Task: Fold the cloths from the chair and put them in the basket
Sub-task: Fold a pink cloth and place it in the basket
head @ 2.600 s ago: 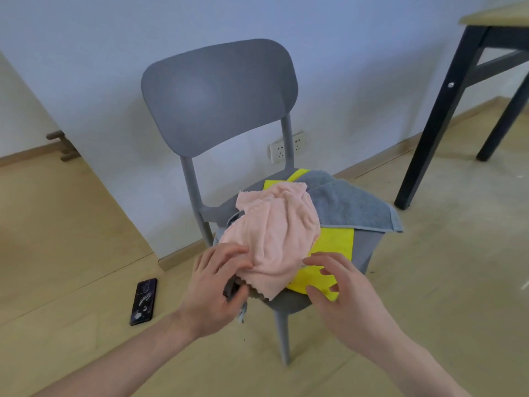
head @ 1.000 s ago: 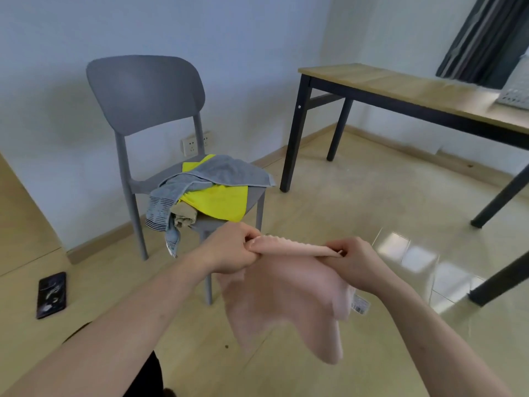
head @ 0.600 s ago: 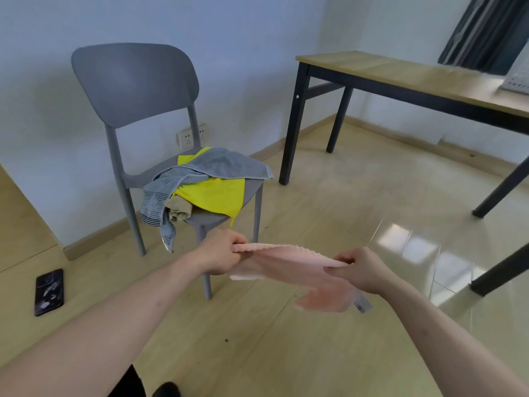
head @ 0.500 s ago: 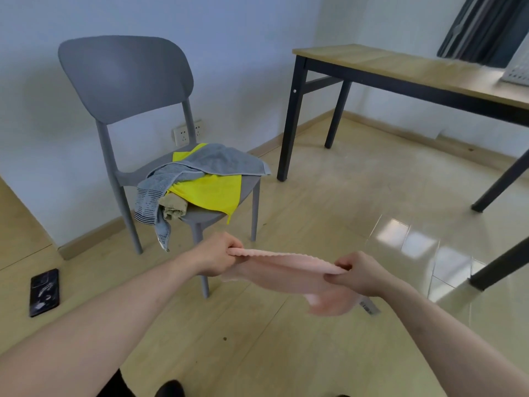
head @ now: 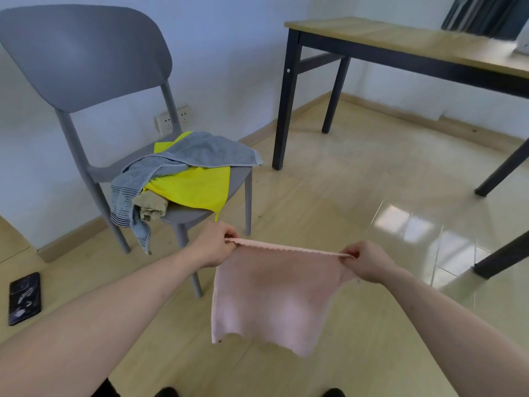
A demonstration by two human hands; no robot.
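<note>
A pink cloth (head: 274, 299) hangs flat in the air in front of me, stretched by its top edge. My left hand (head: 214, 245) pinches its left corner and my right hand (head: 366, 262) pinches its right corner. Behind them stands a grey chair (head: 86, 58) by the wall. On its seat lie a grey towel (head: 197, 153), a yellow cloth (head: 197, 187) under it and a small beige cloth (head: 150, 207) at the front left. No basket is in view.
A wooden table with black legs (head: 400, 41) stands at the right, over a glossy tiled floor. A black phone (head: 24, 298) lies on the floor at the left. A wall socket (head: 171, 120) sits behind the chair.
I lifted the pink cloth off the chair and stepped back to the right. My hands have moved apart, and the cloth, bunched and flapping before, now hangs spread out.
</note>
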